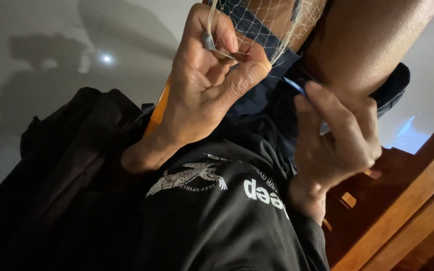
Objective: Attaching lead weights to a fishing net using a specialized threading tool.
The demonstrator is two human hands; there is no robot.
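Observation:
My left hand [202,80] is raised near the top centre, its thumb and fingers pinched on a pale mesh net [264,27] that hangs from above. A small grey weight [208,41] on the net's edge rests against my forefinger. My right hand [335,143] is lower and to the right, closed around a thin blue tool [294,85] whose tip points up-left toward the net. The two hands are a short gap apart.
A bare leg [372,40] in dark blue shorts [262,95] lies behind the hands. A black printed garment [212,216] fills the lower frame. Wooden furniture [403,211] stands at the lower right, and a pale wall [51,60] is on the left.

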